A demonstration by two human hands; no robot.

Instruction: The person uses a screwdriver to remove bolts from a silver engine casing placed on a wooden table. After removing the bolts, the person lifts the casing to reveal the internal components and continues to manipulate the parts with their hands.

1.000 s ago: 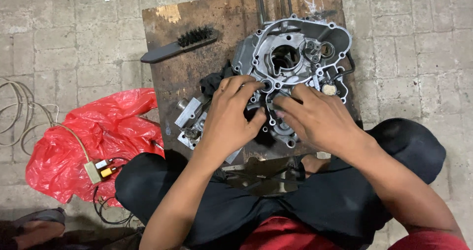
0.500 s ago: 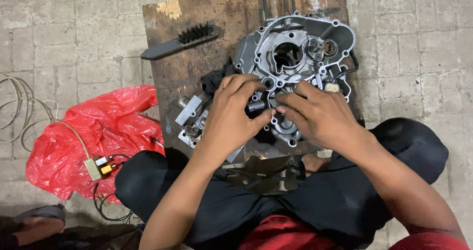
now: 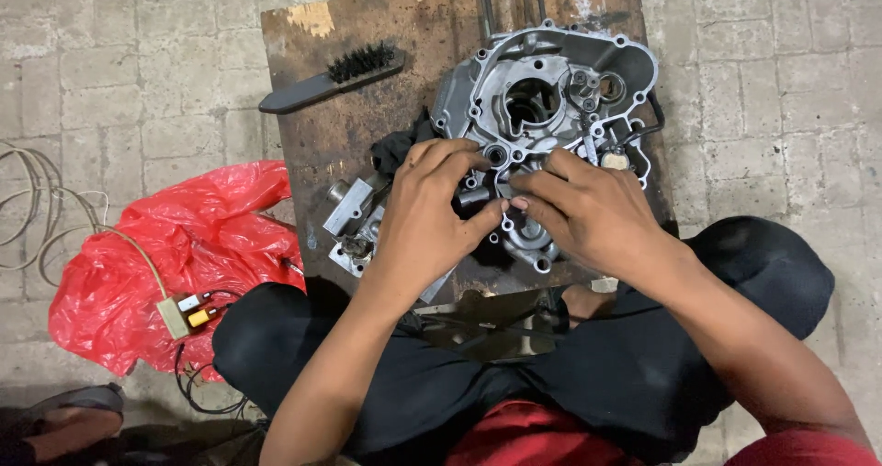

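Against the frame half a second back, I see little change — both hands still meet over the lower middle of the casing (image 3: 551,107), with the fingertips drawn slightly closer together around the small shaft (image 3: 478,196).

The casing is a grey cast-metal engine half, lying flat on the rusty brown surface (image 3: 367,126) just beyond the fingers. It has a large round bore above the fingertips, smaller holes and bolt bosses around its rim, and a dark hose at its far right edge.

My left hand (image 3: 427,213) comes in palm down, fingers curled and closed on the short metal shaft, thumb pressing toward the right hand. My right hand (image 3: 588,213) lies flat and angled inward, its fingertips pinching the same part from the other side; whether they truly grip it I cannot tell.

Left of the left fingers sit loose metal parts (image 3: 354,218) and a black rag (image 3: 395,149). Farther out — a black brush (image 3: 326,78). Off the board, on the paved floor, lies a red bag (image 3: 175,245).
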